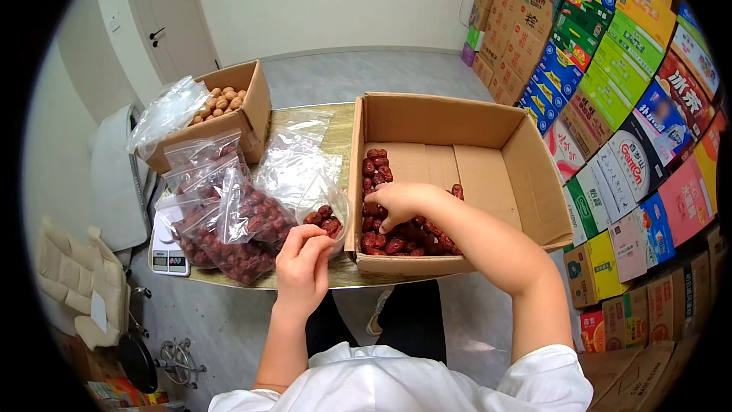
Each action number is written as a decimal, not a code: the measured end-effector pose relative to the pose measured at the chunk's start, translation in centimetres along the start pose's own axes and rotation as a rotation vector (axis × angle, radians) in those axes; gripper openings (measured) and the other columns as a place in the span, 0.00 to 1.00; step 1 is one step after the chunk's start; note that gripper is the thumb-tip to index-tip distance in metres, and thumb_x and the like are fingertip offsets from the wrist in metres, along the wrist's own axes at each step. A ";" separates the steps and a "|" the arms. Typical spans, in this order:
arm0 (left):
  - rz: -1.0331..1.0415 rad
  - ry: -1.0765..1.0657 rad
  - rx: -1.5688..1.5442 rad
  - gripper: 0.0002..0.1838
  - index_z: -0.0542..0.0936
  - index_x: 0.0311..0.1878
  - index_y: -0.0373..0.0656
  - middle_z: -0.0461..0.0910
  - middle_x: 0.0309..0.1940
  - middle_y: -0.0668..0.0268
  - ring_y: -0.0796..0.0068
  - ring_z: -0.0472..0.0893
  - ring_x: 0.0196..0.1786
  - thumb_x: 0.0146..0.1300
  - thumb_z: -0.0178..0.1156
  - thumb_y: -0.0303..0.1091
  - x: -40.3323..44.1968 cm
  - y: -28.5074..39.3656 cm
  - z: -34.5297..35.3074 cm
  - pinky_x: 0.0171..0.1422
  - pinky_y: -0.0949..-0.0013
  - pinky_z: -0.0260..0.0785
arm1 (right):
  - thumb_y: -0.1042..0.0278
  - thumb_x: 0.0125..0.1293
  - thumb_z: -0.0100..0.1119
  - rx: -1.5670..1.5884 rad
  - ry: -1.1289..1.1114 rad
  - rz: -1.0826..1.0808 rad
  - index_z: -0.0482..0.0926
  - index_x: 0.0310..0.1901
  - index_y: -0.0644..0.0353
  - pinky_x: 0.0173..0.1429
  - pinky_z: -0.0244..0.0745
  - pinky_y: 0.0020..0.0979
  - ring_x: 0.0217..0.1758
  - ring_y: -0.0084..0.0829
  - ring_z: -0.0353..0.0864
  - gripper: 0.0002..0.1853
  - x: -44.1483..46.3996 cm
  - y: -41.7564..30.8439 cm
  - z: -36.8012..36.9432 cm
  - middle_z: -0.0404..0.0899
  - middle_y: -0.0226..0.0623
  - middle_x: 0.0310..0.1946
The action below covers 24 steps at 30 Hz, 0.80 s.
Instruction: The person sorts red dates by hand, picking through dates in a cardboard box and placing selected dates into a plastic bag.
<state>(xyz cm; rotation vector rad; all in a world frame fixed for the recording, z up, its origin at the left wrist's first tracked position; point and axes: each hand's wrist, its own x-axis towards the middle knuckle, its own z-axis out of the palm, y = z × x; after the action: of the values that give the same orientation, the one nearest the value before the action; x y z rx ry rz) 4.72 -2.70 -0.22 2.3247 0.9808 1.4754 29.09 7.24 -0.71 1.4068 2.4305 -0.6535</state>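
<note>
My left hand [303,265] is closed in a pinch at the rim of a clear plastic bag [341,217], which has several red dates [324,221] inside. Inside the large cardboard box [442,118], my right hand [408,202] reaches over a pile of red dates [404,245]. Its thumb and fingers are apart and touch the pile; some fingertips are hidden. To the left of my left hand lie several filled zip bags of red dates [236,221], stacked on a white kitchen scale [169,243].
Flat clear bags [293,156] lie on the wooden table [341,118]. A smaller box [258,99] at the back left holds walnuts [221,103], with plastic bags [171,111] over its edge. Stacked cartons [602,84] line the right; a beige chair [72,278] stands left.
</note>
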 end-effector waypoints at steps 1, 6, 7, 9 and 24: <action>0.000 0.001 0.003 0.11 0.80 0.39 0.36 0.78 0.39 0.56 0.56 0.82 0.38 0.53 0.63 0.14 0.0 0.0 0.0 0.41 0.62 0.75 | 0.53 0.50 0.79 -0.002 -0.052 -0.002 0.70 0.70 0.59 0.68 0.72 0.44 0.66 0.51 0.74 0.46 0.2 0.0 -0.1 0.77 0.51 0.60; -0.013 0.010 0.004 0.10 0.80 0.39 0.36 0.78 0.40 0.56 0.57 0.81 0.39 0.55 0.63 0.13 0.1 0.0 0.1 0.44 0.64 0.74 | 0.56 0.51 0.77 0.010 -0.081 -0.023 0.75 0.65 0.57 0.67 0.72 0.45 0.64 0.50 0.75 0.39 0.9 0.4 0.7 0.77 0.50 0.59; -0.028 0.013 0.001 0.09 0.79 0.38 0.35 0.78 0.40 0.56 0.58 0.80 0.41 0.56 0.62 0.13 0.1 0.1 0.1 0.46 0.65 0.74 | 0.57 0.51 0.77 0.005 -0.081 -0.021 0.76 0.63 0.57 0.66 0.73 0.45 0.63 0.50 0.76 0.37 0.8 0.4 0.7 0.78 0.49 0.57; -0.036 0.013 0.000 0.09 0.79 0.38 0.35 0.78 0.40 0.56 0.58 0.80 0.41 0.56 0.62 0.13 0.1 0.1 0.1 0.46 0.65 0.74 | 0.59 0.51 0.77 0.002 -0.081 -0.020 0.77 0.61 0.56 0.66 0.73 0.45 0.62 0.50 0.76 0.35 0.7 0.4 0.8 0.79 0.49 0.55; -0.036 0.012 0.004 0.09 0.80 0.38 0.36 0.78 0.40 0.56 0.57 0.81 0.40 0.55 0.63 0.14 0.0 0.0 0.1 0.44 0.64 0.74 | 0.66 0.47 0.76 0.103 -0.160 -0.059 0.83 0.47 0.57 0.54 0.80 0.42 0.51 0.44 0.84 0.23 0.8 0.8 0.6 0.86 0.41 0.44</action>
<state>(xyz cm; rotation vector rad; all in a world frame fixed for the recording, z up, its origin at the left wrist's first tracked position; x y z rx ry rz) 4.82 -2.64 -0.25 2.2915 1.0241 1.4771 29.36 7.90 -1.74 1.2697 2.3503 -0.8814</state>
